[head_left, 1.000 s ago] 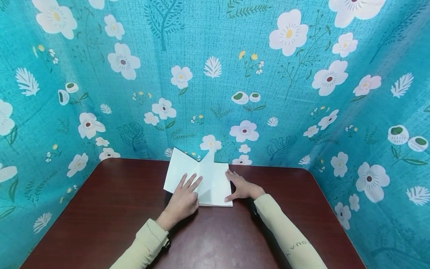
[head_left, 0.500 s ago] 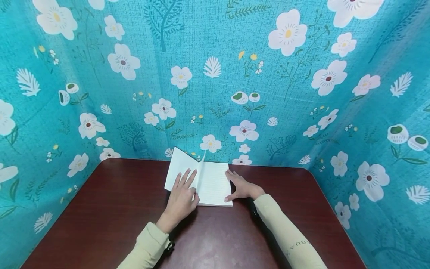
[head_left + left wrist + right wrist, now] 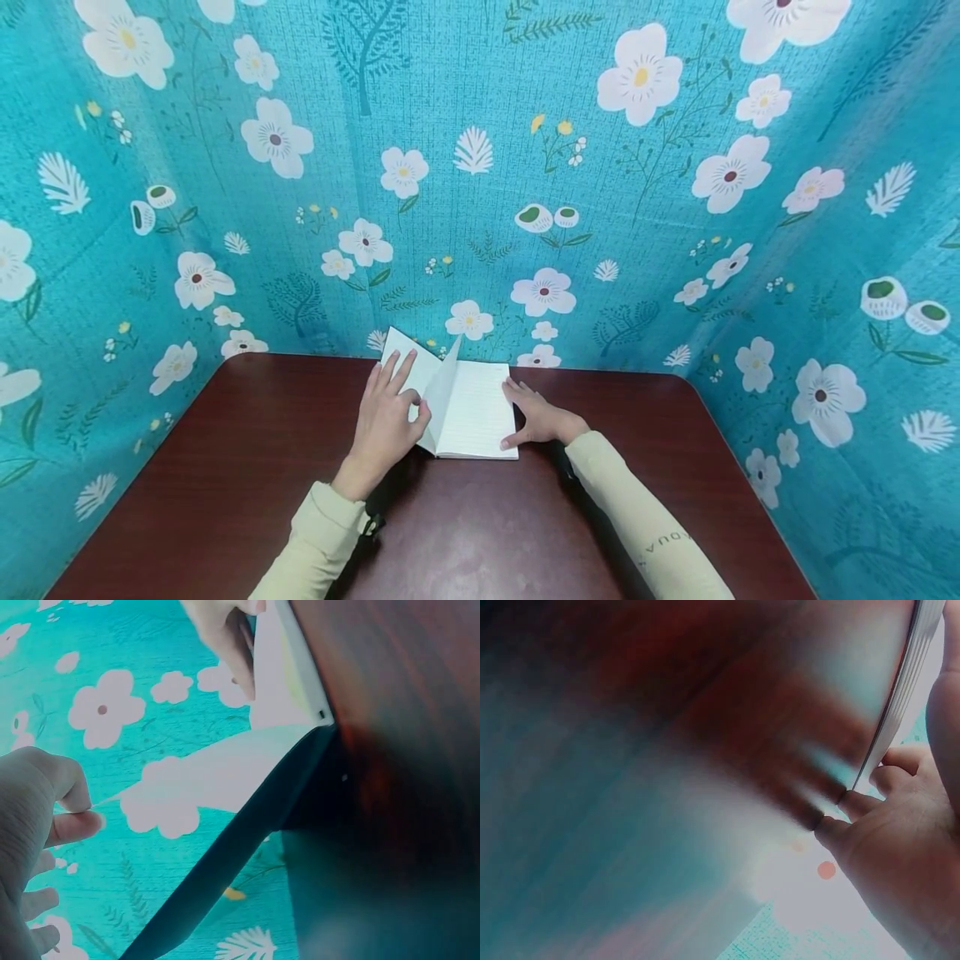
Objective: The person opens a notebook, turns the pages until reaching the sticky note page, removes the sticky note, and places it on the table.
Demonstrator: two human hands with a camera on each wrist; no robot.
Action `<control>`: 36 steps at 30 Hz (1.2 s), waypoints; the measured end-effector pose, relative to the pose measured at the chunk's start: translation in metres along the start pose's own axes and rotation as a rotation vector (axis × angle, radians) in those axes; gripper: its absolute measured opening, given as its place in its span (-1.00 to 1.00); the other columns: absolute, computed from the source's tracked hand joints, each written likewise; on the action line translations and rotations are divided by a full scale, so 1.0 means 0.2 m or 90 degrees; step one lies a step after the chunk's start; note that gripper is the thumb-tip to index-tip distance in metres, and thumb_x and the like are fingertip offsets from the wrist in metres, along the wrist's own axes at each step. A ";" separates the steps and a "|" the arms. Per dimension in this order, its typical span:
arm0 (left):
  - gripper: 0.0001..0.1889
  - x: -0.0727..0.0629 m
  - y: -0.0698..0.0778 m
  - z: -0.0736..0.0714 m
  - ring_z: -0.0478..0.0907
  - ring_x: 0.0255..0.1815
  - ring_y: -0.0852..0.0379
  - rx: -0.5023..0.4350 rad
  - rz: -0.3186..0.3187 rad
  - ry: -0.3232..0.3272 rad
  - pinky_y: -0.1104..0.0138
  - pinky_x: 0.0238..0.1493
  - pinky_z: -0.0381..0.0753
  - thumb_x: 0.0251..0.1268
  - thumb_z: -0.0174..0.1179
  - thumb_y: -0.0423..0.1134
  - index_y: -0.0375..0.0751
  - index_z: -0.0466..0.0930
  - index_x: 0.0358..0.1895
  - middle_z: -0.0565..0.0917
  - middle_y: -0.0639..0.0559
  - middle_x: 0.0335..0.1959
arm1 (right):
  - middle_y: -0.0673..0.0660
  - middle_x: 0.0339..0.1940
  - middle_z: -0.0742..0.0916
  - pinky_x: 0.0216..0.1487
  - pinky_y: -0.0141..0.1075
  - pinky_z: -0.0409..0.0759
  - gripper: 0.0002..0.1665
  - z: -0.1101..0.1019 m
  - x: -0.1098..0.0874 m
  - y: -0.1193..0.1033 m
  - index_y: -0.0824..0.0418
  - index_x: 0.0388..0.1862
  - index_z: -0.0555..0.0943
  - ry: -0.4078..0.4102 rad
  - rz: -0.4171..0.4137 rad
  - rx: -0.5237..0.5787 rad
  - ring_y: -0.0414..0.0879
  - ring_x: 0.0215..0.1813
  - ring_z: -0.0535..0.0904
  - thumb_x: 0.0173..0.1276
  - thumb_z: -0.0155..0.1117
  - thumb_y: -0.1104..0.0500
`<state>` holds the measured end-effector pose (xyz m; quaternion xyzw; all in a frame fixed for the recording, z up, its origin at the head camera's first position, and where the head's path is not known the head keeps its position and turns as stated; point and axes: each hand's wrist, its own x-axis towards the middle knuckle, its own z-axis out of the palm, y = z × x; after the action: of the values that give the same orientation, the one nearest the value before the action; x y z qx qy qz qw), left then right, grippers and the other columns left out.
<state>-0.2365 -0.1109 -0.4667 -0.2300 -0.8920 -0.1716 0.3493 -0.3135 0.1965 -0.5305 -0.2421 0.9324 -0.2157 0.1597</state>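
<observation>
Since a second ago the left hand has swung the lined notebook's left leaves upright, pinching one page; at the table's far edge, lift slowly while the right hand presses flat-fingered on the notebook's right side.

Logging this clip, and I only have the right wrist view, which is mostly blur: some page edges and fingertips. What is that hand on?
Observer: The right hand rests, fingers spread, on the right edge of an open notebook that lies on a dark red table.
Operator: And the other hand?
Observer: The left hand pinches a single page by its edge; the page stands tilted above the spine.
Operator: Anything written?
Observer: The right-hand page shows ruled lines; I cannot make out any writing.
</observation>
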 end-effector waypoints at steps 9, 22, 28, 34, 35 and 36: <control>-0.81 0.02 -0.01 -0.07 0.38 0.46 -0.28 0.004 0.004 0.017 -0.23 0.45 0.27 0.12 0.36 -0.37 -0.32 0.72 -0.62 0.48 -0.26 0.43 | 0.27 0.71 0.02 0.60 0.26 -0.08 0.45 0.00 0.00 0.00 0.32 0.68 -0.09 0.003 -0.007 0.004 0.28 0.69 -0.19 0.11 0.59 -0.21; -0.77 -0.03 -0.07 -0.12 0.30 0.53 -0.22 0.000 -0.005 -0.001 -0.17 0.49 0.25 0.17 0.33 -0.40 -0.33 0.69 -0.65 0.42 -0.25 0.48 | 0.25 0.71 0.00 0.59 0.27 -0.07 0.46 0.00 0.00 0.01 0.29 0.68 -0.11 0.001 -0.005 0.009 0.27 0.70 -0.21 0.09 0.58 -0.23; -0.80 -0.08 -0.12 -0.13 0.33 0.51 -0.24 0.005 -0.030 -0.005 -0.19 0.47 0.28 0.11 0.37 -0.41 -0.36 0.70 -0.64 0.44 -0.28 0.46 | 0.26 0.71 0.00 0.59 0.28 -0.06 0.47 0.00 0.00 0.01 0.30 0.68 -0.11 0.001 -0.010 0.010 0.28 0.69 -0.20 0.09 0.57 -0.24; -0.80 -0.13 -0.18 -0.13 0.30 0.52 -0.24 0.007 -0.055 -0.012 -0.18 0.48 0.27 0.08 0.40 -0.41 -0.35 0.70 -0.65 0.42 -0.30 0.46 | 0.30 0.70 0.00 0.56 0.32 -0.04 0.46 0.00 -0.01 0.01 0.34 0.67 -0.09 0.009 -0.022 0.025 0.33 0.68 -0.19 0.09 0.58 -0.23; -0.80 -0.14 -0.19 -0.13 0.31 0.52 -0.25 0.008 -0.059 -0.012 -0.19 0.47 0.27 0.07 0.41 -0.41 -0.35 0.70 -0.66 0.42 -0.30 0.46 | 0.30 0.70 0.00 0.56 0.33 -0.04 0.46 0.00 -0.01 0.00 0.34 0.67 -0.09 0.009 -0.023 0.026 0.33 0.68 -0.19 0.09 0.58 -0.22; -0.80 -0.15 -0.20 -0.13 0.31 0.52 -0.26 0.008 -0.064 -0.014 -0.19 0.47 0.27 0.06 0.41 -0.42 -0.35 0.69 -0.66 0.42 -0.31 0.46 | 0.30 0.70 0.00 0.57 0.32 -0.05 0.46 0.00 -0.01 0.00 0.34 0.67 -0.10 0.008 -0.023 0.025 0.33 0.68 -0.19 0.09 0.58 -0.23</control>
<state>-0.2247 -0.1655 -0.4745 -0.1847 -0.9073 -0.1806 0.3318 -0.3124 0.1981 -0.5300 -0.2547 0.9244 -0.2380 0.1549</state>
